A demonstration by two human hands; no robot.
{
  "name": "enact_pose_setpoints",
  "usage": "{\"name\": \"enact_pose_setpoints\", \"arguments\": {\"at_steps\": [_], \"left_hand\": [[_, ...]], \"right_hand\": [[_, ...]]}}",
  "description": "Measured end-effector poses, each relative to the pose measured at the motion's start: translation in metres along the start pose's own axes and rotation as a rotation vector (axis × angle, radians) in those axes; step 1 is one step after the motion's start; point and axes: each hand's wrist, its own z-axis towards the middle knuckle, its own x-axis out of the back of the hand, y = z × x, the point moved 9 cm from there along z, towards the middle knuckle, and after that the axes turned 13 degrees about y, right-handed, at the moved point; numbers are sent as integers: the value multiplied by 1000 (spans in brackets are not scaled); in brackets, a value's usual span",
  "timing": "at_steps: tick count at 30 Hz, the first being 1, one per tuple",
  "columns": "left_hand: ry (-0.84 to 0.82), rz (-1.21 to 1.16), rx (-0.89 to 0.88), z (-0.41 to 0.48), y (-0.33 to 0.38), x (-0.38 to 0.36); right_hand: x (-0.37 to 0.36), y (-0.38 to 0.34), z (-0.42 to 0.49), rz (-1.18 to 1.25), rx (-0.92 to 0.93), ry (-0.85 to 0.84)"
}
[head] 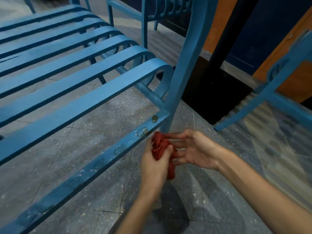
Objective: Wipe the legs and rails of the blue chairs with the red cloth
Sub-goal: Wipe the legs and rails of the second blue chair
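Nearest, the left grip [152, 163] is curled round the bunched red cloth [160, 146], while the right grip [197, 149] pinches its upper end between thumb and straightish fingers. The cloth hangs just beside the near rail [84, 169] of the blue chair [67, 65], at the rail's right end, where the leg [184, 68] rises. The rail's long axis runs away leftward, and the left grip lies nearer it, so that one probably sweeps.

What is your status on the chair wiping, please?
Left grip holds bunched red cloth; right grip pinches its top. Cloth by blue metal chair's rail, contact unclear. Nothing blocking.
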Motion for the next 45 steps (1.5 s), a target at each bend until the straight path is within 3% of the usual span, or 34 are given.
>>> {"name": "enact_pose_setpoints", "arguments": {"at_steps": [1, 3, 5, 7, 11, 14, 31, 38, 41, 45], "left_hand": [[41, -68, 96, 5, -11, 7], [116, -119, 261, 16, -34, 20], [203, -145, 309, 29, -47, 30], [251, -181, 292, 39, -40, 27], [208, -254, 78, 38, 1, -9], [270, -260, -78, 32, 8, -19], [186, -160, -231, 21, 5, -19], [222, -88, 31, 49, -30, -23], [194, -123, 2, 45, -24, -24], [3, -179, -25, 33, -18, -23]], "right_hand": [[3, -1, 0, -56, 5, -16], [24, -14, 7, -219, 113, 109], [48, -35, 14, -355, 289, 353], [55, -54, 19, -420, 480, 476], [24, -60, 32, -444, 726, 334], [12, -53, 36, -342, 827, 289], [13, -52, 39, -399, 881, 324], [13, -48, 42, -386, 868, 322], [13, -46, 42, -383, 878, 331], [12, -45, 41, -344, 879, 313]]}}
